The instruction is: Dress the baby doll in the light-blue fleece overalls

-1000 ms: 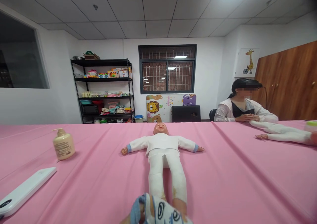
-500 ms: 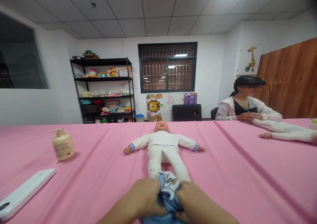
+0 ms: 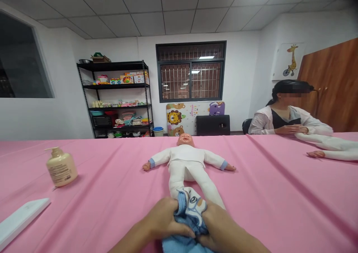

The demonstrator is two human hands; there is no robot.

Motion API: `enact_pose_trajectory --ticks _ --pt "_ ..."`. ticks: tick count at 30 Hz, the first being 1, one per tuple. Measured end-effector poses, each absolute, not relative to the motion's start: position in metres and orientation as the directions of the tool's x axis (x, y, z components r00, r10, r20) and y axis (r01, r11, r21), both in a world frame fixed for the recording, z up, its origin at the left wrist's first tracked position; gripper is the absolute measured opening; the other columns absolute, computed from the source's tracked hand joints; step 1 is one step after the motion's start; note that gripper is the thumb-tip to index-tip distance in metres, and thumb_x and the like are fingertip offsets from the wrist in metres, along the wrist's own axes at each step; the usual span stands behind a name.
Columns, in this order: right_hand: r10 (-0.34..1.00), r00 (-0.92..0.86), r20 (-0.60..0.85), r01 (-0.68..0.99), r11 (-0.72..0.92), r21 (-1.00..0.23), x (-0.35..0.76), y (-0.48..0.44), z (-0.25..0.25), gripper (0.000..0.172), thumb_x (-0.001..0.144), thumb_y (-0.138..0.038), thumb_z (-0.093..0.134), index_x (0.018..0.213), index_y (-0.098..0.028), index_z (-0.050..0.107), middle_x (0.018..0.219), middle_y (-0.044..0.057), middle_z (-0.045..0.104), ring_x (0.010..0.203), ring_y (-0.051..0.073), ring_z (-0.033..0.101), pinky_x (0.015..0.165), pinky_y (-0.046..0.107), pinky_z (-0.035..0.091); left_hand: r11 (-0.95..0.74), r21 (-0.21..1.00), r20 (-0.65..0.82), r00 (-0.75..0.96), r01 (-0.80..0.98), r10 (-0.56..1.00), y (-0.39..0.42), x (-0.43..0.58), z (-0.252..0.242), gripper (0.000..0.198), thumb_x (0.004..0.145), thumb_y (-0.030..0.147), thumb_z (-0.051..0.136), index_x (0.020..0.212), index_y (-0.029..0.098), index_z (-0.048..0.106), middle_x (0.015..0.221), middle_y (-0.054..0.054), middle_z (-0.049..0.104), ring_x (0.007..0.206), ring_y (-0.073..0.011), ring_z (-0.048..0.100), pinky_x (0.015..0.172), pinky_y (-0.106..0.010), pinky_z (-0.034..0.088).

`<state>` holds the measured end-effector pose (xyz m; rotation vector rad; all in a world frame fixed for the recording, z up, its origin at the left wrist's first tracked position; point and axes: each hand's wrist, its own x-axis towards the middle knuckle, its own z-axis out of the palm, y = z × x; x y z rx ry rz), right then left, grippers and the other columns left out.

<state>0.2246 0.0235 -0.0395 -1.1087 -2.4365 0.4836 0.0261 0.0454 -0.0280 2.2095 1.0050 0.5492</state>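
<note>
A baby doll (image 3: pixel 186 158) in white clothes lies on its back on the pink-covered table (image 3: pixel 112 204), arms spread. Its lower legs and feet are hidden behind a blue and white printed cloth (image 3: pixel 192 208). My left hand (image 3: pixel 166 219) grips the cloth's left side, close to the doll's legs. My right hand (image 3: pixel 215 225) grips the right side, and the cloth bunches between both hands. Its lower end hangs down toward the table near my wrists.
A cream pump bottle (image 3: pixel 61 167) stands at the left, with a flat white board (image 3: pixel 19 219) near the front left edge. At the right, a seated person (image 3: pixel 285 120) rests their hands beside a second white-clad doll (image 3: pixel 330 146). A black shelf of baby goods (image 3: pixel 114 100) stands behind.
My hands and the bunched cloth have moved slightly up the doll's legs, covering less of the cloth's lower part. The view has also tilted slightly, shifting the room.
</note>
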Motion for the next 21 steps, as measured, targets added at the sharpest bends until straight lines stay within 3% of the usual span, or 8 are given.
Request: enact_pose_trajectory --ticks 3,5,9,13,15,18,21 --pt "0.788 -0.556 0.265 0.535 0.582 -0.612 0.226 0.021 -0.035 0.023 0.072 -0.012 0.055 0.093 -0.017 0.064 0.106 0.008 0.063 0.095 0.02 0.059 0.085 0.027 0.048 -0.358 0.879 0.123 0.577 0.315 0.808 0.047 0.03 -0.036 0.033 0.069 0.043 0.075 0.08 0.013 0.067 0.082 0.0 0.065 0.075 -0.0157 0.055 0.069 -0.022 0.044" --pt "0.799 -0.511 0.316 0.456 0.564 -0.688 0.227 0.02 -0.032 0.023 0.076 -0.012 0.052 0.095 -0.016 0.064 0.111 0.01 0.062 0.101 0.021 0.059 0.091 0.029 0.047 -0.304 0.919 0.162 0.461 0.253 0.872 0.05 0.032 -0.041 0.028 0.076 0.039 0.067 0.079 0.011 0.064 0.081 -0.002 0.065 0.075 -0.0167 0.056 0.07 -0.024 0.045" --pt "0.795 -0.47 0.385 0.413 0.583 -0.7 0.227 0.021 -0.031 0.024 0.085 -0.016 0.047 0.101 -0.015 0.065 0.128 0.012 0.054 0.117 0.022 0.052 0.105 0.033 0.04 -0.332 0.853 0.249 0.244 0.402 0.937 0.052 0.031 -0.043 0.024 0.082 0.039 0.056 0.082 0.015 0.061 0.087 -0.003 0.068 0.083 -0.0208 0.06 0.074 -0.026 0.044" --pt "0.855 -0.444 0.266 0.541 0.493 -0.681 0.224 0.019 -0.039 0.027 0.089 -0.022 0.046 0.11 -0.017 0.063 0.124 0.012 0.056 0.111 0.023 0.056 0.104 0.036 0.041 -0.225 0.695 0.182 0.136 0.682 0.974 0.051 0.029 -0.039 0.031 0.085 0.05 0.051 0.086 0.019 0.052 0.093 -0.006 0.066 0.089 -0.0248 0.06 0.074 -0.031 0.042" --pt "0.867 -0.442 0.232 0.565 0.469 -0.678 0.223 0.018 -0.043 0.03 0.09 -0.024 0.045 0.115 -0.019 0.061 0.126 0.011 0.056 0.114 0.024 0.055 0.104 0.038 0.041 -0.182 0.694 0.158 0.1 0.696 0.982 0.052 0.029 -0.041 0.038 0.085 0.057 0.049 0.085 0.019 0.048 0.094 -0.007 0.064 0.09 -0.0262 0.059 0.075 -0.033 0.042" --pt "0.881 -0.4 0.251 0.517 0.443 -0.733 0.221 0.018 -0.047 0.036 0.09 -0.031 0.048 0.122 -0.021 0.059 0.133 0.009 0.053 0.125 0.026 0.047 0.108 0.04 0.036 -0.21 0.861 0.172 0.123 0.463 0.977 0.057 0.031 -0.048 0.045 0.083 0.06 0.052 0.093 0.017 0.048 0.101 -0.009 0.063 0.098 -0.0261 0.058 0.082 -0.035 0.043" --pt "0.922 -0.279 0.267 0.336 0.354 -0.873 0.221 0.022 -0.05 0.046 0.087 -0.039 0.054 0.129 -0.019 0.055 0.137 0.01 0.051 0.131 0.028 0.041 0.112 0.043 0.03 -0.161 0.963 0.145 0.087 0.218 0.986 0.059 0.033 -0.047 0.043 0.077 0.053 0.063 0.092 0.014 0.054 0.096 -0.009 0.064 0.097 -0.0273 0.058 0.083 -0.036 0.045"
